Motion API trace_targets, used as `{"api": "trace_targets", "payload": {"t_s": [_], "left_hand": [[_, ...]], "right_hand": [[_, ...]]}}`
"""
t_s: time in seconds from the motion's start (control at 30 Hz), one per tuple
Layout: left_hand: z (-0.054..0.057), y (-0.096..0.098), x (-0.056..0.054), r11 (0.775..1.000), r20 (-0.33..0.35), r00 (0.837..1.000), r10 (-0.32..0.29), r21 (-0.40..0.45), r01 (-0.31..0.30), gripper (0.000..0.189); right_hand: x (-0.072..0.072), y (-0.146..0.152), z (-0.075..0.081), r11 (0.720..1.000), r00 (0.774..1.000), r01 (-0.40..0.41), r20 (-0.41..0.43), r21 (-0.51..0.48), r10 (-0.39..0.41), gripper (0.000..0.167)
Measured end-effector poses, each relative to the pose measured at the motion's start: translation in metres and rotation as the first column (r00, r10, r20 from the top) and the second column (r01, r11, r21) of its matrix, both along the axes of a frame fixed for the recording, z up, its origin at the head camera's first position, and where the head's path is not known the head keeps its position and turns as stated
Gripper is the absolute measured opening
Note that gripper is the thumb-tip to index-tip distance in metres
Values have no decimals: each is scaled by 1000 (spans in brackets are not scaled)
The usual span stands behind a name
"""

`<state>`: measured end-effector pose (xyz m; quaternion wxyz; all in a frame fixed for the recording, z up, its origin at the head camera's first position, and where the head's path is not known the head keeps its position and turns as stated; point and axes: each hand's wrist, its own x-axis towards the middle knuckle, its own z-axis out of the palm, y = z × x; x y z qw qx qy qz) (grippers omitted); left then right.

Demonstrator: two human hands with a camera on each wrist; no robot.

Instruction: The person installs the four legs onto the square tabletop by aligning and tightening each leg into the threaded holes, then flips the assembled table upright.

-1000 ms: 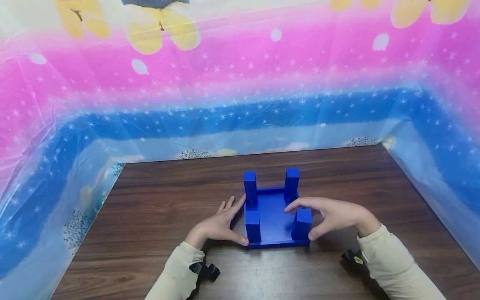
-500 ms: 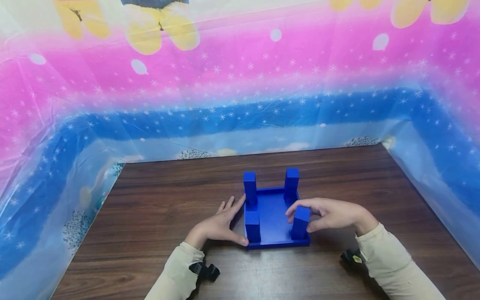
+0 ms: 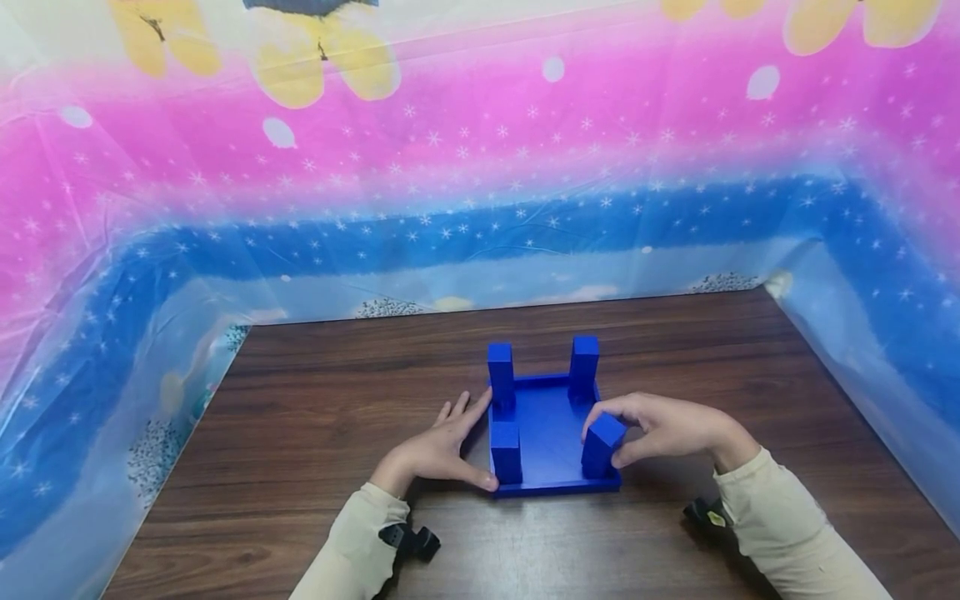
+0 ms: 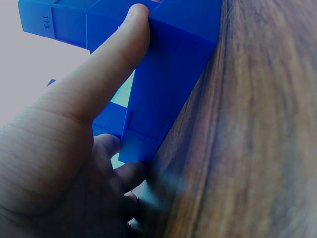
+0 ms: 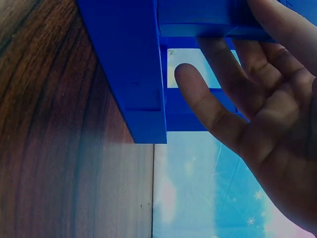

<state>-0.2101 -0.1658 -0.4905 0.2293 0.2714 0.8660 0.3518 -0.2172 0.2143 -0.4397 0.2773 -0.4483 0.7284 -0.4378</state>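
Observation:
A shallow blue rimmed base [image 3: 546,433] lies flat on the table, with blue square posts standing at its corners, like a small table upside down. My left hand [image 3: 435,454] spreads along the left rim, its thumb at the near corner and forefinger farther back; the left wrist view shows the thumb [image 4: 106,74] pressing the base's edge. With curled fingers and thumb, my right hand [image 3: 667,433] grips the near right post [image 3: 602,446], which stands twisted out of line with the rim. In the right wrist view the post [image 5: 198,20] lies between thumb and fingers.
The other posts stand at the near left [image 3: 506,454], far left [image 3: 500,375] and far right [image 3: 583,367]. Beneath is a brown wood-grain table [image 3: 360,367]. A pink and blue printed cloth [image 3: 465,208] borders its back and sides.
The near right post has turned about its upright axis, its top now angled. My right fingers have drawn in around it. My left hand and the base have stayed put.

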Motion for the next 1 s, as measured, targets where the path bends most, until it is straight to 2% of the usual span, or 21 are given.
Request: {"api": "trace_targets", "payload": {"t_s": [0.17,0.43,0.73,0.9,1.0], "left_hand": [[0,0,0,1000,-2,1000,-1,6,1,138],[0,1,0,1000,10,1000,5,-4,-5,135],[-2,0,0,1000,9,1000,7,11,-7,137],[-2,0,1,1000,2,1000,10,13,-11,136],[-3,0,1,1000,-1,1000,13,23,-13,137]], "right_hand": [[1,-3,0,999,999,41,10,1,-41,36],[5,-12,-1,987,981,146,-139,63,-136,42],[8,-16,-2,979,964,175,-219,106,-149,47],[9,-16,-1,977,961,173,-238,122,-140,43],[10,-13,1,972,962,181,-234,147,-143,51]]}}
